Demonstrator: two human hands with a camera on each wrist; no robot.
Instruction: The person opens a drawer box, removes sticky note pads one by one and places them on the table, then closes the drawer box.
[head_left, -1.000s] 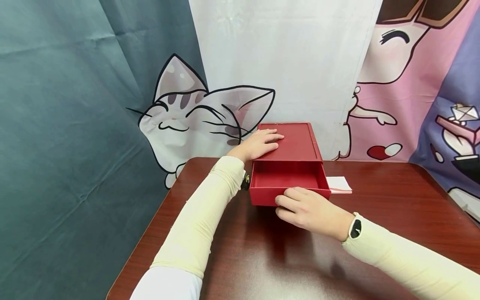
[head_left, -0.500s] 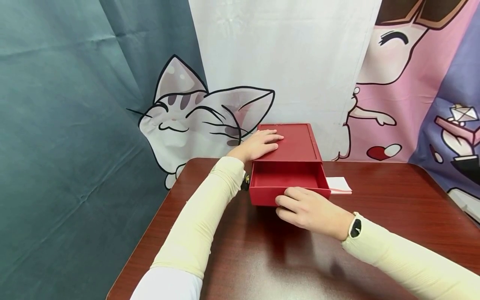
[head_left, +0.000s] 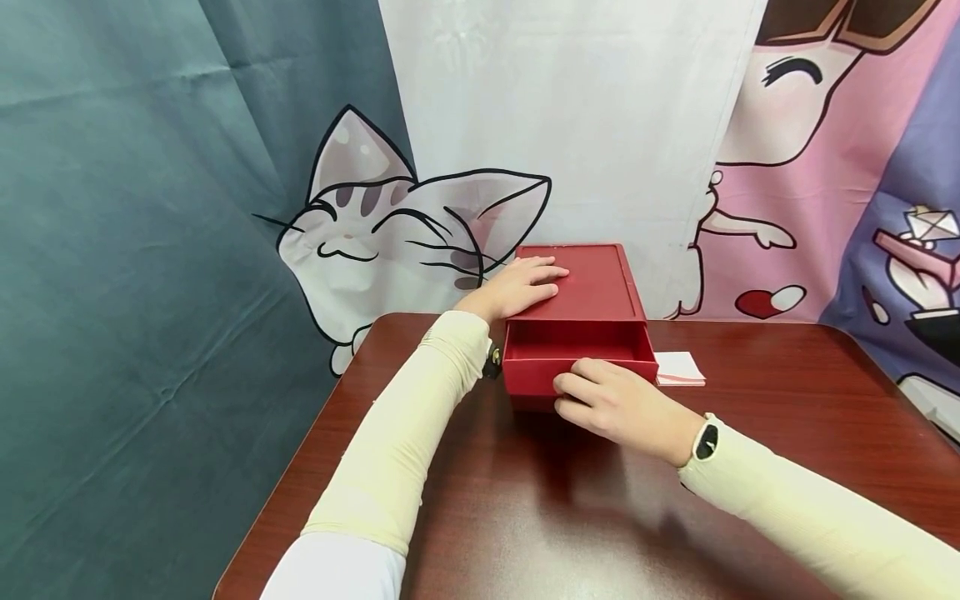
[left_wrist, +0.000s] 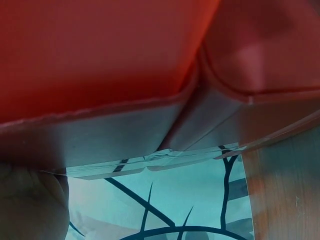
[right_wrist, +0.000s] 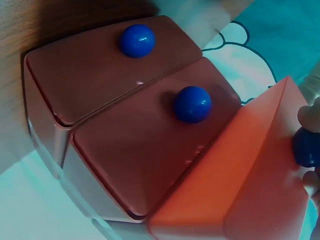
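Note:
A red drawer cabinet [head_left: 585, 283] stands at the back of the table, with its top drawer [head_left: 536, 375] partly pulled out. My left hand [head_left: 517, 290] rests on the cabinet's top near the left edge, fingers spread; part of it shows dark in the left wrist view. At the drawer's front is my right hand [head_left: 611, 400]; the right wrist view shows its fingertips pinching a blue round knob [right_wrist: 306, 147] on that drawer. Two lower drawers, each with a blue knob [right_wrist: 192, 104], are closed. The head view hides the knobs behind my right hand and the top drawer.
White papers [head_left: 678, 367] with a reddish stripe lie on the wooden table [head_left: 517, 517] to the cabinet's right. A printed curtain [head_left: 600, 125] hangs close behind the table. A small dark object [head_left: 492, 360] shows beside my left wrist.
In the last half second the top drawer has slid a short way inward, away from me. My right hand has moved with it. My left hand has stayed on the cabinet top.

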